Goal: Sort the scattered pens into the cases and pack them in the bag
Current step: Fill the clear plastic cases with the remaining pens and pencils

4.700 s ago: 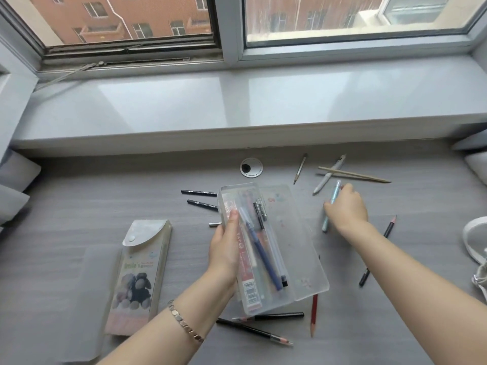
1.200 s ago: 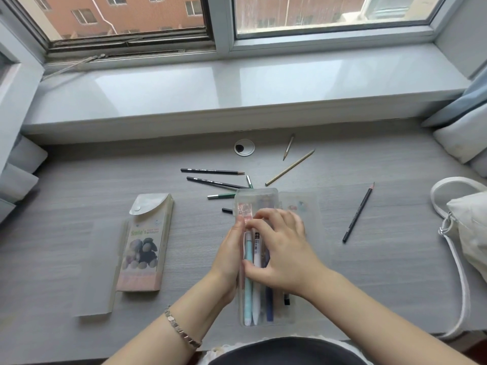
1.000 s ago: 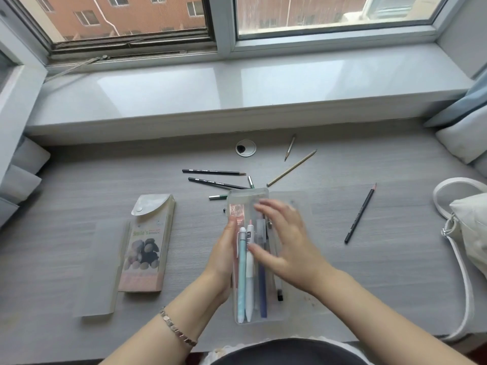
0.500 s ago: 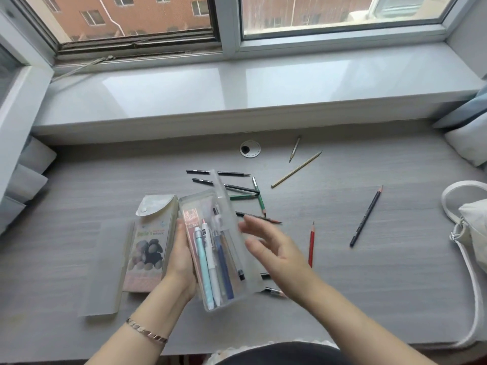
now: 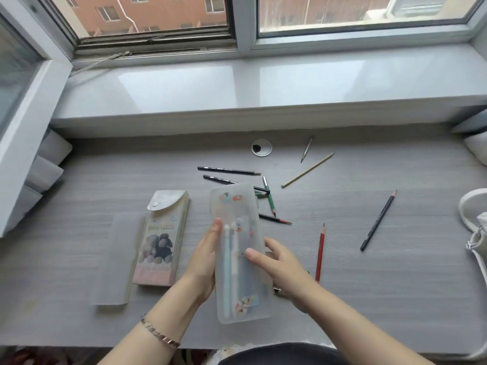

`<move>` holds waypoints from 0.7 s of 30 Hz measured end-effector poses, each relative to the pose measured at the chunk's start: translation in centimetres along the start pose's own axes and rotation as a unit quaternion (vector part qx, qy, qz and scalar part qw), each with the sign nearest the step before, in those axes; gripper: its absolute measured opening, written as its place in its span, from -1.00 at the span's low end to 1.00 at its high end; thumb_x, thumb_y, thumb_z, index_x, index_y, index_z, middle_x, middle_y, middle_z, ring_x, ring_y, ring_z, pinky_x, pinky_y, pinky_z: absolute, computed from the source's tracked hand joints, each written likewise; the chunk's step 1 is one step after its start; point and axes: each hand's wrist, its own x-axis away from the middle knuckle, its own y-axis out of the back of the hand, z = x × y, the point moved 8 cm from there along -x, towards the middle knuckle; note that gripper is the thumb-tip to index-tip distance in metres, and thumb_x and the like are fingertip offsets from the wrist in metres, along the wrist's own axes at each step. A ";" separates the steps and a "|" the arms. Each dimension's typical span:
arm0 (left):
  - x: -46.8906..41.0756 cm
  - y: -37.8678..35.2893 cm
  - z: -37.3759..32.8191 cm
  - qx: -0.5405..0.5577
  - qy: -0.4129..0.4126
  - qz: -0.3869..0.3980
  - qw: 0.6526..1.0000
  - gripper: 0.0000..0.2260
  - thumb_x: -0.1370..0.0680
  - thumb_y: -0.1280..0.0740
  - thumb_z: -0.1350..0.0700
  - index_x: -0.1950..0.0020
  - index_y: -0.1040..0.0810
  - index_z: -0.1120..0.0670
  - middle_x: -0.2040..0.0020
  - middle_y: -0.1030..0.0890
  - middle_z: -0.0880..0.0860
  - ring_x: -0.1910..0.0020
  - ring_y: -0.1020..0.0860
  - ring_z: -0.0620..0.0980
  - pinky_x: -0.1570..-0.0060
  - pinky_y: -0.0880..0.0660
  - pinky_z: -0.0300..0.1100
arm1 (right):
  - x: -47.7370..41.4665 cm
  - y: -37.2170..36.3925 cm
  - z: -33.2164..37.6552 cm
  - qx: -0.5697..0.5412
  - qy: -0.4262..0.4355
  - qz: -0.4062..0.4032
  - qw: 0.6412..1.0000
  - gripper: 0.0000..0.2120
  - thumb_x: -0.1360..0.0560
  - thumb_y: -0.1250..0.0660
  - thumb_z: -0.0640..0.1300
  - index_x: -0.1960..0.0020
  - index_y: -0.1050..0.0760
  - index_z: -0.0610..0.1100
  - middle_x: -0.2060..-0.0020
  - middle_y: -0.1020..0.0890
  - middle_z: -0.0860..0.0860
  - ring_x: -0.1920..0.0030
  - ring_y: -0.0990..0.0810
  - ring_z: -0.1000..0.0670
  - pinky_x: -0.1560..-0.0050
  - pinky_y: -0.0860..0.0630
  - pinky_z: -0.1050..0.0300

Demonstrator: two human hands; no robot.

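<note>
Both hands (image 5: 205, 256) grip closed case (image 5: 238, 248) | desk (image 5: 395, 299) right side open

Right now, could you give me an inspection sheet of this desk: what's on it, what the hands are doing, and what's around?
Surface: grey wood-grain desk, with a round cable grommet near the back.
Job's things: frosted pen case, lid closed, pens visible inside; second case with a snap flap lying flat; white bag at the right edge.
Clutter: loose pencils, among them a red pencil, a black pencil, a green pencil and a tan pencil; a clear sleeve lying beside the second case.
Grippers: left hand and right hand both hold the frosted pen case.
Cables: nothing seen.
Surroundings: windowsill, window above.
</note>
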 end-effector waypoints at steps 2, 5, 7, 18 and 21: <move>0.1 -0.1 -0.7 -0.069 -0.028 -0.027 0.997 -0.56 -0.43 -0.17 -0.19 -0.11 -0.56 0.06 0.08 -0.71 0.04 0.12 -0.67 0.00 0.16 -0.58 -0.11 | 0.0 0.4 -0.2 -0.023 0.003 -0.005 1.000 -0.73 -0.49 -0.32 -0.18 -0.18 -0.49 -0.11 0.04 -0.69 -0.05 0.07 -0.68 0.03 0.12 -0.58 0.24; 0.0 0.5 -1.2 -0.208 -0.036 -0.078 0.974 -0.71 -0.53 -0.22 -0.16 -0.06 -0.54 0.02 0.05 -0.67 -0.03 0.09 -0.61 -0.09 0.18 -0.49 -0.19 | 0.0 1.0 -0.4 -0.026 0.015 -0.045 0.999 -0.71 -0.45 -0.37 -0.20 -0.17 -0.50 -0.13 0.08 -0.70 -0.06 0.11 -0.68 0.03 0.11 -0.61 0.18; -0.1 0.3 -0.6 -0.268 -0.010 -0.074 0.961 -0.46 -0.38 -0.38 -0.23 -0.21 -0.43 0.08 -0.08 -0.61 -0.03 -0.08 -0.58 -0.03 -0.03 -0.50 -0.13 | 0.0 0.9 -0.6 0.054 0.032 -0.076 0.995 -0.68 -0.43 -0.41 -0.13 -0.16 -0.48 -0.02 0.05 -0.67 0.06 0.04 -0.64 0.10 -0.01 -0.58 0.18; 0.6 5.3 -4.0 -0.556 0.008 -0.268 0.787 -0.02 -0.32 -0.40 -0.19 -0.51 0.10 0.15 -0.42 -0.23 0.23 -0.37 -0.30 0.21 -0.26 -0.33 -0.03 | -2.5 -0.5 -0.1 0.183 0.008 -0.035 0.982 -0.86 -0.48 -0.27 -0.25 0.01 -0.51 -0.06 0.09 -0.63 -0.10 0.12 -0.58 0.02 0.17 -0.50 0.26; -0.1 5.5 -3.8 -0.591 0.023 -0.280 0.756 -0.01 -0.38 -0.34 -0.24 -0.51 0.14 0.25 -0.42 -0.24 0.26 -0.39 -0.23 0.23 -0.26 -0.33 -0.01 | -2.9 0.5 0.4 0.195 0.020 -0.058 0.979 -0.87 -0.48 -0.28 -0.26 0.05 -0.51 -0.07 0.17 -0.64 -0.08 0.18 -0.61 0.02 0.20 -0.44 0.31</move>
